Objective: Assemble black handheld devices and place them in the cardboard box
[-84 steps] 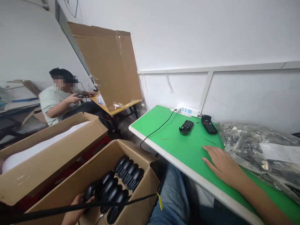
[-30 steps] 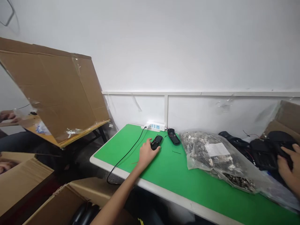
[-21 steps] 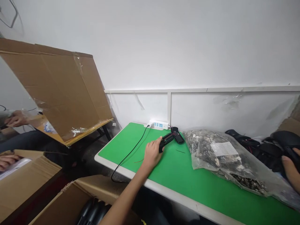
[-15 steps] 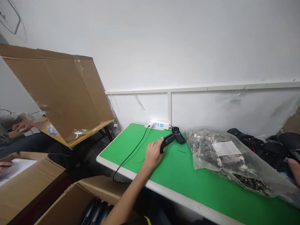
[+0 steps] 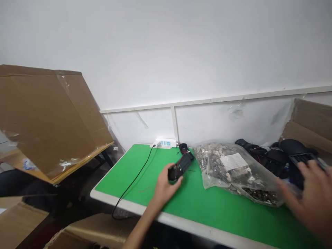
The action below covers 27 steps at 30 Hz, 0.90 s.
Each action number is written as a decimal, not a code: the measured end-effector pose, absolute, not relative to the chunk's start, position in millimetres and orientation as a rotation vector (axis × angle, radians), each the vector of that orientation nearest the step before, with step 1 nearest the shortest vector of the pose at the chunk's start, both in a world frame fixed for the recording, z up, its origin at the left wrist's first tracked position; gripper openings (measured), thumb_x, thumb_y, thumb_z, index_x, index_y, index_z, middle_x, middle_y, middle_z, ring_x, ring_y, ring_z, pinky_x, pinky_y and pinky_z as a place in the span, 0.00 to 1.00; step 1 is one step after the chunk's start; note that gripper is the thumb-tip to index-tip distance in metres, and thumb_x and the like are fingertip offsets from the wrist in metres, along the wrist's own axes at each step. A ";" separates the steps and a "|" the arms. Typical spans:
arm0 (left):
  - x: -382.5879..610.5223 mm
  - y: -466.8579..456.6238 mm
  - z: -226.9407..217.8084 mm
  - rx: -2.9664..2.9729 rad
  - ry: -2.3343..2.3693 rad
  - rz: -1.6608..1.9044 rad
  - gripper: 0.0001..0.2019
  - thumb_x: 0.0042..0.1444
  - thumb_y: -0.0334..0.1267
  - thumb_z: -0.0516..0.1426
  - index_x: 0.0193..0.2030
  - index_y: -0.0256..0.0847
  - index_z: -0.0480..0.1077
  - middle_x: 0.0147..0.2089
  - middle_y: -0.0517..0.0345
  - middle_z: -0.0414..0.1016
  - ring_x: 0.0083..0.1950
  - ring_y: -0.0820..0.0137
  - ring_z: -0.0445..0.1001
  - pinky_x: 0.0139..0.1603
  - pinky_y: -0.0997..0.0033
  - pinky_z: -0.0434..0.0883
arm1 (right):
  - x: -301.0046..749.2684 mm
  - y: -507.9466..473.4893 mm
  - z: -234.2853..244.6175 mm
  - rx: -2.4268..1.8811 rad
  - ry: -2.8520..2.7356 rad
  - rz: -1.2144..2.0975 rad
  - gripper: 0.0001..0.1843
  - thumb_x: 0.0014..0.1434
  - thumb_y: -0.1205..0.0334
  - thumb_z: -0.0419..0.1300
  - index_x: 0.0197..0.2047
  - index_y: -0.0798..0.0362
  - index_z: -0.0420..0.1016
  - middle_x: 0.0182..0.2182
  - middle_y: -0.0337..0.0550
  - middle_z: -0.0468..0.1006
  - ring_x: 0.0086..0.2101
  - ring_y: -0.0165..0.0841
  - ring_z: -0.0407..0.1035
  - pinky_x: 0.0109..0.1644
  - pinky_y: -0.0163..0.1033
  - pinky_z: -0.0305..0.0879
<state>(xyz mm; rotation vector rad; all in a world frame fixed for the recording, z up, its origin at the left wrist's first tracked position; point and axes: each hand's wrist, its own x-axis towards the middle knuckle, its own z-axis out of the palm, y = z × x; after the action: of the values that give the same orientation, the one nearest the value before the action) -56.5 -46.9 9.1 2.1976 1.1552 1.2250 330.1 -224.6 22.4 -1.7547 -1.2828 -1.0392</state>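
My left hand [image 5: 164, 186] is closed around the near end of a black plastic housing [image 5: 183, 163], raised at a slant over the green tabletop. Thin red wires run at its far end, beside a small dark part [image 5: 183, 148] close to the power strip. At the right edge, my right hand [image 5: 310, 202] is blurred with its fingers spread. It is nearest to the black plastic parts [image 5: 293, 148] piled behind it; I see nothing held in it.
A clear plastic bag [image 5: 223, 166] of small metal pieces lies on the green table [image 5: 124, 173]. A white power strip [image 5: 166, 143] sits against the wall, with a black cable [image 5: 135, 181] hanging over the edge. Cardboard boxes [image 5: 103, 228] stand below; a cardboard sheet [image 5: 52, 121] leans left.
My left hand has lifted the housing and tilted its near end toward me. My right hand has come further into view from the right edge. The view has turned right.
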 end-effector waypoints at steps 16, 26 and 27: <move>55.4 -88.0 29.3 1.091 0.451 0.353 0.34 0.54 0.71 0.64 0.42 0.37 0.69 0.29 0.51 0.80 0.20 0.77 0.67 0.23 0.77 0.62 | 236.3 -227.9 -20.3 -1.605 -1.531 -0.456 0.24 0.67 0.45 0.63 0.62 0.46 0.72 0.46 0.47 0.85 0.41 0.45 0.82 0.45 0.46 0.78; 109.7 -86.0 -3.0 1.094 0.257 0.642 0.41 0.51 0.62 0.72 0.66 0.41 0.71 0.47 0.52 0.80 0.39 0.71 0.75 0.41 0.73 0.69 | 201.8 -158.6 19.8 -1.273 -0.672 0.590 0.37 0.51 0.22 0.64 0.40 0.51 0.76 0.28 0.40 0.77 0.25 0.35 0.68 0.28 0.40 0.67; 112.7 -82.5 -7.4 1.108 0.239 0.605 0.43 0.50 0.65 0.71 0.66 0.40 0.72 0.46 0.51 0.81 0.39 0.70 0.76 0.42 0.72 0.69 | 199.9 -152.2 22.1 -1.229 -0.636 0.619 0.38 0.49 0.22 0.66 0.39 0.51 0.75 0.27 0.40 0.76 0.26 0.35 0.68 0.30 0.39 0.68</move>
<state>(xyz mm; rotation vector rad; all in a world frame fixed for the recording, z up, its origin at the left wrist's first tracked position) 112.7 -82.5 -7.4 1.1084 0.2393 0.6054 199.9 -152.2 22.1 -1.2290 -0.6358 0.6193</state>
